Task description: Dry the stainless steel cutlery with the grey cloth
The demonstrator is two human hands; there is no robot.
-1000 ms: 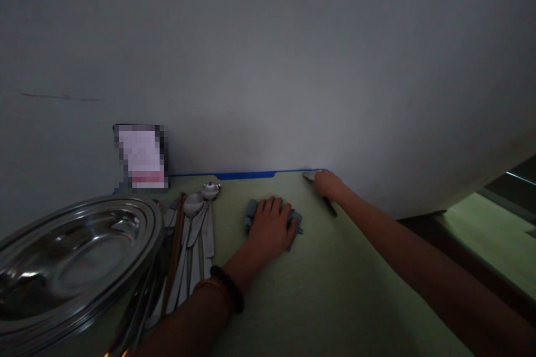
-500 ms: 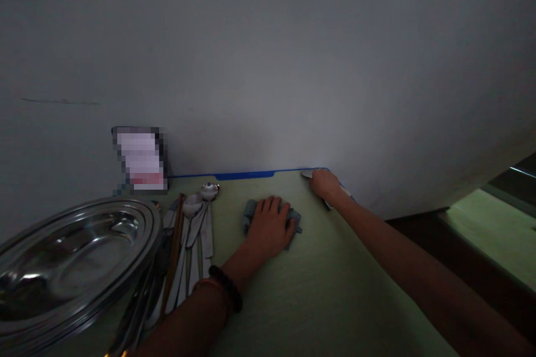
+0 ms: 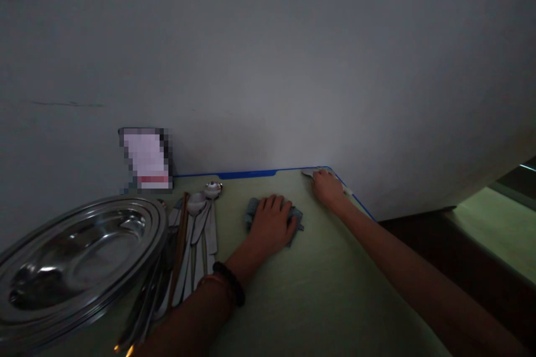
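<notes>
My left hand (image 3: 272,220) lies over a crumpled grey-blue cloth (image 3: 298,218), pressing it onto the pale green tabletop (image 3: 293,295), its fingers bent over the cloth. Close to the far right corner, my right hand (image 3: 329,187) is closed around a piece of metal cutlery. Only the silver end of this cutlery (image 3: 307,173) sticks out to the left of my fingers, so its exact kind cannot be made out. Left of my left hand lie metal spoons (image 3: 196,204), knives and other cutlery side by side, with brown chopsticks (image 3: 180,240) among them.
A stack of oval steel dishes (image 3: 104,251) stands at the left. Behind it a phone-like device (image 3: 147,159), its screen blurred, leans against the grey wall (image 3: 268,67). Blue edging (image 3: 247,175) runs along the table's back. Another green surface (image 3: 494,223) is at far right.
The view has shifted slightly, so things on the left sit a little further right. Both hands keep nearly the same places on the table, with the cloth and the cutlery still held.
</notes>
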